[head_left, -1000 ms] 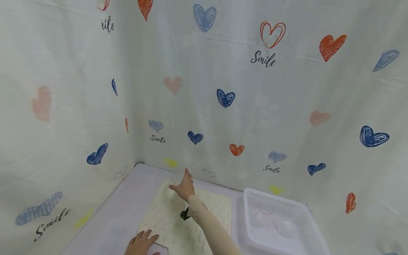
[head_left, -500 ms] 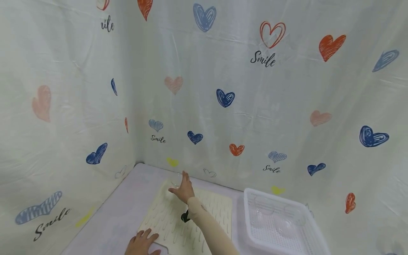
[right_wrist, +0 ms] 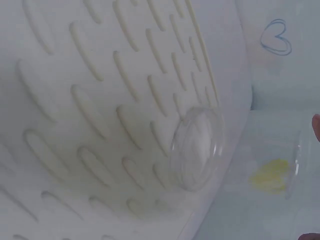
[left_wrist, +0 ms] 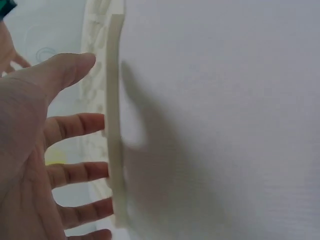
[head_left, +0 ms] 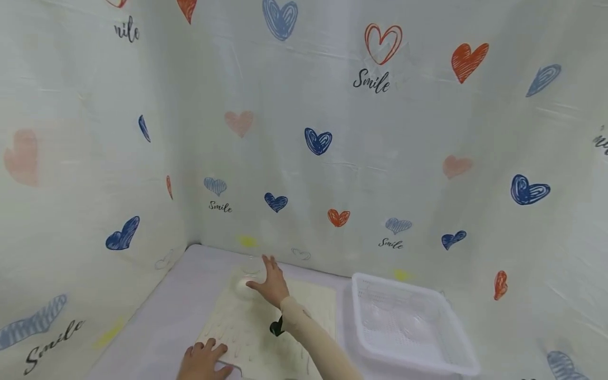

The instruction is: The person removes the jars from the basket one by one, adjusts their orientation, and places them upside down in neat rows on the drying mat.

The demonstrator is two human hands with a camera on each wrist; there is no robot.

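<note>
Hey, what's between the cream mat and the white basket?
In the head view, only a bare strip of pale table separates the mat from the basket; a sleeve covers its near end.

Head view's bottom edge is cropping the left hand [head_left: 201, 361]! A sleeve [head_left: 311, 338] is covering part of the ridged mat [head_left: 239, 323], clear shapes [head_left: 419, 323], perhaps cups, are blurring inside the white basket [head_left: 358, 316], and right wrist view is catching only fingertips [right_wrist: 317, 127] of the right hand [head_left: 272, 283].
</note>
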